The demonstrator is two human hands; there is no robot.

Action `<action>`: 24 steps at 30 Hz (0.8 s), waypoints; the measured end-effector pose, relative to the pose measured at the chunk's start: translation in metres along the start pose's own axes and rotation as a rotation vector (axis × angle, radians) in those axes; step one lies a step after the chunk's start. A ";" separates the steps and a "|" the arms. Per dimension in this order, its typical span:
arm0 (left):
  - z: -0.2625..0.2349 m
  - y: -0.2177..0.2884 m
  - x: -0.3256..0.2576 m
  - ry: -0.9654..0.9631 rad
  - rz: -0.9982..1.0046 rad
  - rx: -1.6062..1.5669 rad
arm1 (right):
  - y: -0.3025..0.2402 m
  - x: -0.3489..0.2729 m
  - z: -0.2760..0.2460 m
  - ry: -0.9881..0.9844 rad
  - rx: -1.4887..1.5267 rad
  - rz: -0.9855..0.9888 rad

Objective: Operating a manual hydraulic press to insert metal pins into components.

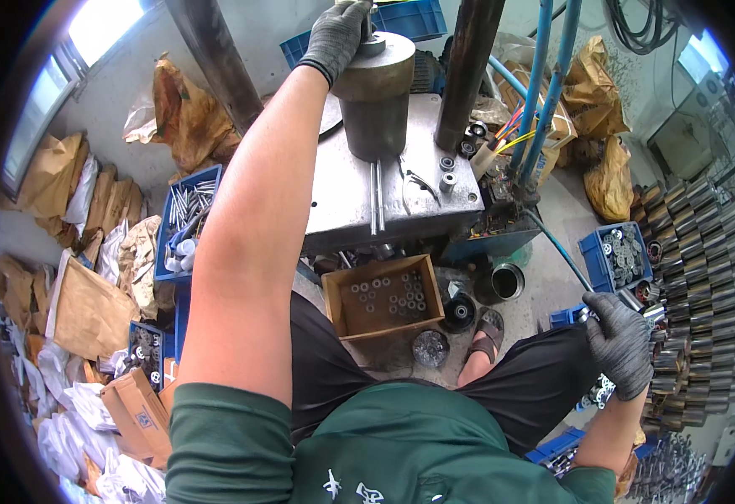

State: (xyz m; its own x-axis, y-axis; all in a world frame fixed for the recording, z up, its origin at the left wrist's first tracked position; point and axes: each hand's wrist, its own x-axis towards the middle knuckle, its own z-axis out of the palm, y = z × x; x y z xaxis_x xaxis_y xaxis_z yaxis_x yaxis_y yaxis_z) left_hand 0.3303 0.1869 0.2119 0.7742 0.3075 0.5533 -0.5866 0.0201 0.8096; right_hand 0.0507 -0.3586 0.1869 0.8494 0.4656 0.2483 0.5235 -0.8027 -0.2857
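My left hand (pixel 336 38), in a grey knit glove, reaches to the top of a thick steel cylinder (pixel 376 118) on the metal press table (pixel 342 197). Its fingers close around an upright metal part above a dark ring (pixel 372 46); the glove hides most of that part. My right hand (pixel 621 344), gloved alike, is over my right knee, its fingers curled at the end of a long blue lever (pixel 559 249). Two thin steel rods (pixel 377 197) and a pair of pliers (pixel 411 185) lie in front of the cylinder. Two small bearing-like parts (pixel 447 172) stand to their right.
Below the table sits a wooden box (pixel 384 323) with several small rings. A blue bin (pixel 184 223) of metal pins stands left, another blue bin (pixel 615 256) of parts right. Stacked steel tubes (pixel 703 286) line the right side. Dark steel columns (pixel 468 76) flank the cylinder.
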 end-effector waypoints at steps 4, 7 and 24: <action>0.016 0.026 -0.021 0.031 -0.080 0.613 | 0.017 -0.010 -0.005 -0.313 -0.145 -0.017; 0.017 0.029 -0.024 0.058 -0.094 0.524 | 0.015 -0.006 -0.003 -0.235 -0.070 0.033; 0.010 0.020 -0.017 0.076 -0.083 0.508 | 0.018 -0.003 -0.009 -0.264 -0.022 0.001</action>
State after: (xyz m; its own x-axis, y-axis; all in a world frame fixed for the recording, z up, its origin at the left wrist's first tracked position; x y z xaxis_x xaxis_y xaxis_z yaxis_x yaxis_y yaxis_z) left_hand 0.3073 0.1721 0.2208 0.7824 0.3933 0.4830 -0.3201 -0.4113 0.8535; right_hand 0.0568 -0.3775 0.1894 0.8392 0.5437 -0.0026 0.5238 -0.8097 -0.2648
